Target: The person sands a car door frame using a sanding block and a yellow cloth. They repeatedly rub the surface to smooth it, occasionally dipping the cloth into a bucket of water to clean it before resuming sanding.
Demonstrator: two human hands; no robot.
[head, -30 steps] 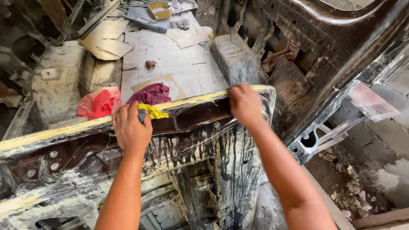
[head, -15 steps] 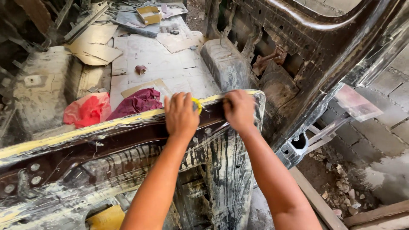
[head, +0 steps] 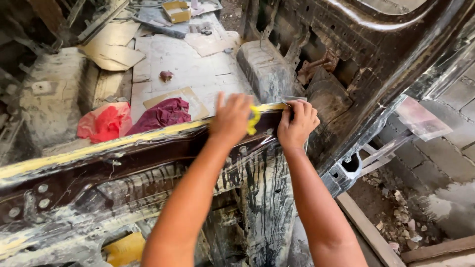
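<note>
- We see the left hand (head: 231,118) resting on the upper edge of a dark, stripped vehicle body panel (head: 148,163), fingers closed around a small yellow pad (head: 254,120).
- The yellow pad sits between the left hand's fingers and the panel's top edge, near the panel's right end; only a narrow curved part of it shows past the fingers.
- We see the right hand (head: 296,123) just beside the left, gripping the right end of the same edge, fingers curled over the top and the thumb on the near face.
- The two hands are close together but not touching; the pad lies between them.
- A yellowish strip (head: 99,147) runs along the panel's top edge from the far left up to the hands.
- Pale drip marks streak the panel's near face below the hands.
- Beyond the panel lies the vehicle floor (head: 198,69), covered with flat cardboard sheets.
- A red cloth (head: 104,123) and a maroon cloth (head: 161,114) lie side by side on that floor, just behind the panel's edge.
- A small yellow box (head: 176,10) lies at the far end of the floor.
- To the right we see rubble on the ground (head: 401,217) outside the body shell.
</note>
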